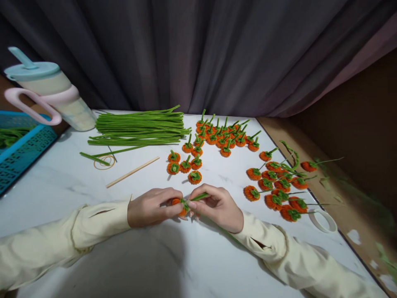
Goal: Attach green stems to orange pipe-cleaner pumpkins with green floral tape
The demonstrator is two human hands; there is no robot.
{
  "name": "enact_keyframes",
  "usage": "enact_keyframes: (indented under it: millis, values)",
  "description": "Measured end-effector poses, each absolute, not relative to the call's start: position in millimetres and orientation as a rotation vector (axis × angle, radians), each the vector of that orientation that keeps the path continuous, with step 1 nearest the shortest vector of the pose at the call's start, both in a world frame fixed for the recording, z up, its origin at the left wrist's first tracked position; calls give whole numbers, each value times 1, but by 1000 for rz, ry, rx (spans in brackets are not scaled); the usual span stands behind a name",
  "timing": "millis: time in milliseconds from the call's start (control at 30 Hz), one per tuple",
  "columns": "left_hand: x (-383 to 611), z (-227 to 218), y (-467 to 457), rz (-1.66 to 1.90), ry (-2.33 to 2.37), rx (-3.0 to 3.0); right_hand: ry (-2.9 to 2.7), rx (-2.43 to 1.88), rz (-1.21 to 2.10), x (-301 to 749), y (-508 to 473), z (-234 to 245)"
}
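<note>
Near the middle of the table, my left hand [153,207] pinches a small orange pipe-cleaner pumpkin [175,202] by its side. My right hand [221,207] is closed with thumb and fingertips on a green pipe cleaner [203,196] at the pumpkin's green top. The two hands almost touch, and the fingers hide much of the join. Beyond them stand several finished-looking orange pumpkins [194,177] with short green stems. To the right lie more pumpkins [252,193] with long thin stems.
A bundle of green pipe cleaners [139,126] lies at the back. A wooden stick [132,172] and rubber bands [104,162] are on the left. Far left are a tumbler [66,97] and a blue basket [27,155]. A white tape roll [324,220] sits by the right edge.
</note>
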State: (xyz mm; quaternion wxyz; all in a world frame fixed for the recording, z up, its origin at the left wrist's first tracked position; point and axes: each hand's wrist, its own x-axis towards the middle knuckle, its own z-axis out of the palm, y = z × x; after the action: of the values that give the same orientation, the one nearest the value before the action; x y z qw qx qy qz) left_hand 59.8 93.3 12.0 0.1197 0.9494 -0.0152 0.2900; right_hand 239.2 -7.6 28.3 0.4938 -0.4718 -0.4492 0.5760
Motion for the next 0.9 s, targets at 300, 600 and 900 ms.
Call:
enact_keyframes:
  millis: [300,600,900]
  values:
    - [65,22,85,364,449,2486,-1244,-1190,1224,238,-9,28]
    - [63,17,94,923,-109,2833,-1410,-1243,934,237,-12,31]
    - [60,11,93,734,10,2818,-1363,-1202,1018,237,-11,30]
